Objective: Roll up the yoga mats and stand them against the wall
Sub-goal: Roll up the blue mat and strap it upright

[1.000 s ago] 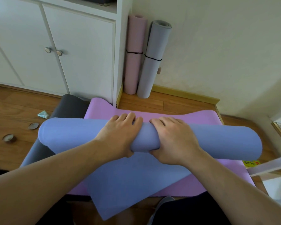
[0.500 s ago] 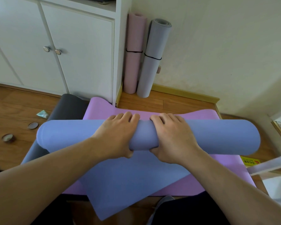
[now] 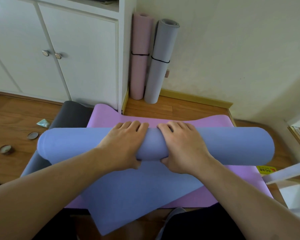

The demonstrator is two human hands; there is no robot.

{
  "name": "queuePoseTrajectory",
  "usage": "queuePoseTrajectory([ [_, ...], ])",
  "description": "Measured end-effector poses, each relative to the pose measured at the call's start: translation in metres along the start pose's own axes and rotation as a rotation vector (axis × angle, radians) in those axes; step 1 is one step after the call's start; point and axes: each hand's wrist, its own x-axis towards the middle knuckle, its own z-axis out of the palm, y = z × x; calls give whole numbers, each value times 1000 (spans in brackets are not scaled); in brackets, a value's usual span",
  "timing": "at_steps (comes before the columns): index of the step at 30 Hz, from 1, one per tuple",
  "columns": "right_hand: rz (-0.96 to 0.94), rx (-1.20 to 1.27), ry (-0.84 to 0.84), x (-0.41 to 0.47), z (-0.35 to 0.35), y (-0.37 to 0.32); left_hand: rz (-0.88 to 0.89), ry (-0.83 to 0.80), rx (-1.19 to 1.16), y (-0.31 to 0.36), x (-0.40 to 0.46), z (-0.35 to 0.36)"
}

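A blue yoga mat (image 3: 215, 146), mostly rolled, lies sideways across the middle of the frame, its loose end trailing toward the bottom. The left hand (image 3: 123, 144) and right hand (image 3: 182, 146) grip the roll's middle side by side, fingers curled over the top, thumbs underneath. Beneath lies a flat purple mat (image 3: 206, 196). At upper centre, a pink roll (image 3: 139, 56) and grey roll (image 3: 161, 63) stand against the wall (image 3: 232, 49), beside a white cabinet (image 3: 80, 54).
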Motion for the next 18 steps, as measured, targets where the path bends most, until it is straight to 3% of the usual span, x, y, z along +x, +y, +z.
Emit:
queuePoseTrajectory([
  [4, 41, 65, 16, 0, 1, 4, -6, 16, 110, 0, 0, 7],
  [13, 167, 180, 211, 1, -21, 18, 75, 376, 166, -8, 8, -30],
  [15, 196, 228, 180, 0, -26, 19, 51, 366, 182, -6, 6, -32],
  [18, 184, 266, 70, -3, -25, 15, -11, 195, 253, -4, 4, -25],
])
